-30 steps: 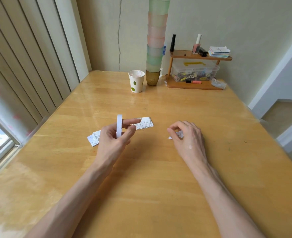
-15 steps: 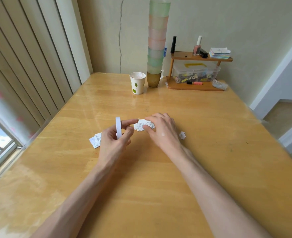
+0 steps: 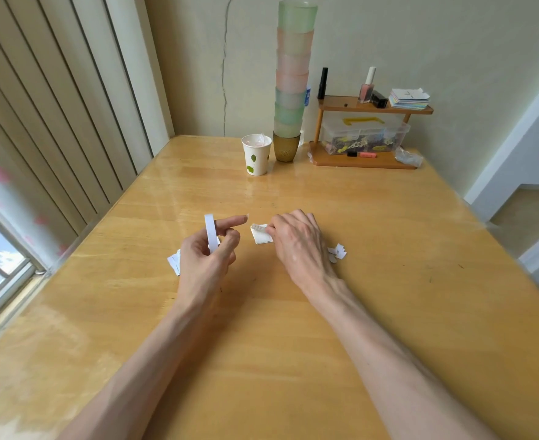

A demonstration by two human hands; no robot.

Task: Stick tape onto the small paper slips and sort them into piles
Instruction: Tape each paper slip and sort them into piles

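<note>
My left hand (image 3: 206, 255) holds a white roll of tape (image 3: 211, 231) upright, with the index finger stretched out to the right and a small piece of tape at its tip. My right hand (image 3: 296, 242) rests its fingertips on a small printed paper slip (image 3: 261, 236) lying on the wooden table (image 3: 388, 249). A few slips (image 3: 174, 263) lie partly hidden behind my left hand. Small white paper scraps (image 3: 338, 251) lie just right of my right hand.
At the far edge stand a white paper cup with a leaf print (image 3: 256, 154), a tall stack of coloured cups (image 3: 290, 81) and a small wooden shelf (image 3: 366, 134) with bottles, cards and a clear box. Blinds and a window run along the left.
My right hand moved left from the scraps to the slip and pulled it a little toward me, off my left fingertip. My left hand stayed in place with the tape roll.
</note>
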